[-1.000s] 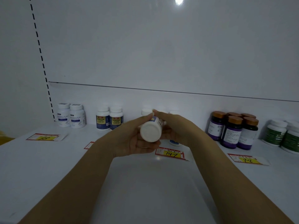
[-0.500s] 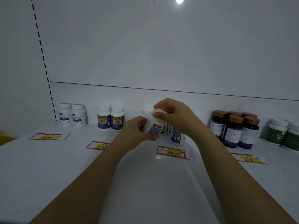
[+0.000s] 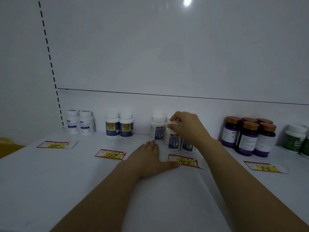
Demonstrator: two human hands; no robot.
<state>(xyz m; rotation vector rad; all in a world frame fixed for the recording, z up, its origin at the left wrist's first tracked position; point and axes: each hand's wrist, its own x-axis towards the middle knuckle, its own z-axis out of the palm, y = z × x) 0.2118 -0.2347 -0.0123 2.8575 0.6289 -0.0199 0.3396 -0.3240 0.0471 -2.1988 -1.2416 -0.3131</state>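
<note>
A white bottle with a blue label [image 3: 173, 140] stands upright on the white shelf [image 3: 83, 173], in a small group of like bottles [image 3: 157, 128]. My right hand [image 3: 187, 127] grips it from above by its white cap. My left hand [image 3: 150, 159] lies flat on the shelf just left of the group, fingers straight, thumb tip touching the red-and-yellow price tag marked 147 [image 3: 184, 161]. A further bottle of the group [image 3: 188, 146] is partly hidden behind my right wrist.
Along the back wall stand two white bottles [image 3: 80, 122], two blue-and-yellow labelled bottles [image 3: 119, 125], several dark purple bottles with brown caps [image 3: 249, 136] and green bottles [image 3: 296, 138]. Price tags marked 168 [image 3: 111, 154] and 78 [image 3: 264, 167] lie on the shelf.
The bottle that both hands held up in front has come down to stand on the shelf. My left hand let go and moved onto the shelf; my right hand kept the cap.
</note>
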